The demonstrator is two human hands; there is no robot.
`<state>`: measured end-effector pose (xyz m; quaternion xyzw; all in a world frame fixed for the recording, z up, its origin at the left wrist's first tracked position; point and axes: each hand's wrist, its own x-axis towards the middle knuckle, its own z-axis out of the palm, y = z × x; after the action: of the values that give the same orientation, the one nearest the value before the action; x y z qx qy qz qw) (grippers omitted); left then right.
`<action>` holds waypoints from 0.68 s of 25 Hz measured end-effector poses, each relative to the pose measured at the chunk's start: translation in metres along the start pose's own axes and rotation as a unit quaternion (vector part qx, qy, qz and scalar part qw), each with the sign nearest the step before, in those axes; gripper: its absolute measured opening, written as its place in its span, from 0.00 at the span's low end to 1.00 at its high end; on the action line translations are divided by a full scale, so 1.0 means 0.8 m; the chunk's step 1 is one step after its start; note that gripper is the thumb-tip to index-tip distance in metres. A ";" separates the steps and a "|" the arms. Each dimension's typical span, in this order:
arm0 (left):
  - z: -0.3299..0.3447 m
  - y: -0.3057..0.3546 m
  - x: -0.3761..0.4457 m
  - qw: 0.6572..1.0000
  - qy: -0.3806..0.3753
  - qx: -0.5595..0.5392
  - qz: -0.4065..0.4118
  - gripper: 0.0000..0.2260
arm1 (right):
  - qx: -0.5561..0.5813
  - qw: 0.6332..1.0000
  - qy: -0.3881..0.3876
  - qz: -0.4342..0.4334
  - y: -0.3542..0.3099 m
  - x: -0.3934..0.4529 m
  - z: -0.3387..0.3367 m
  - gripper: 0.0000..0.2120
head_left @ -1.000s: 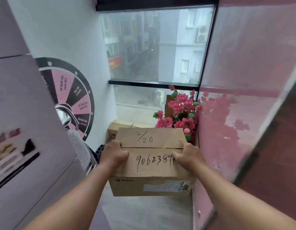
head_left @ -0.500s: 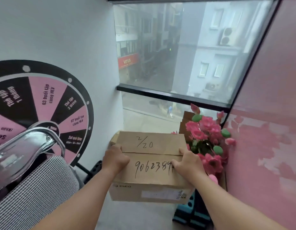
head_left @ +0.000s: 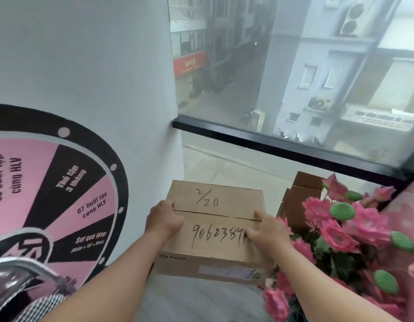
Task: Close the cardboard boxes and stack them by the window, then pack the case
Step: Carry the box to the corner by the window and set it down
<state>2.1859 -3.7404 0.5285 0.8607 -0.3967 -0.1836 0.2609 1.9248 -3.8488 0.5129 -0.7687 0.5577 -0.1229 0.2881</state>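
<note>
Left hand [head_left: 165,219] and right hand [head_left: 267,231] grip opposite top edges of the closed cardboard box [head_left: 215,231], fingers curled, near the window [head_left: 294,77], left of pink flowers [head_left: 345,228].

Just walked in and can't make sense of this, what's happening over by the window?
A person is carrying a closed cardboard box, with 2/20 and a number handwritten on top, toward the window. The left hand grips its left edge and the right hand its right edge. Another cardboard box sits by the glass, behind pink artificial flowers. A prize wheel hangs on the left wall.
</note>
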 end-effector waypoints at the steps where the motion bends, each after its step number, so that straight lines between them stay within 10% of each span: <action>1: 0.005 0.001 0.035 1.000 -0.001 0.006 -0.003 0.06 | -0.005 1.000 -0.007 0.004 -0.003 0.035 0.008 0.25; 17: 0.152 -0.099 0.539 0.995 -0.066 0.048 -0.056 0.27 | -0.045 0.987 -0.141 0.058 -0.005 0.488 0.230 0.33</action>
<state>2.4350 -4.0697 0.3373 0.8791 -0.3723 -0.2354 0.1821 2.1575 -4.1543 0.3153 -0.7569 0.5600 0.0286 0.3356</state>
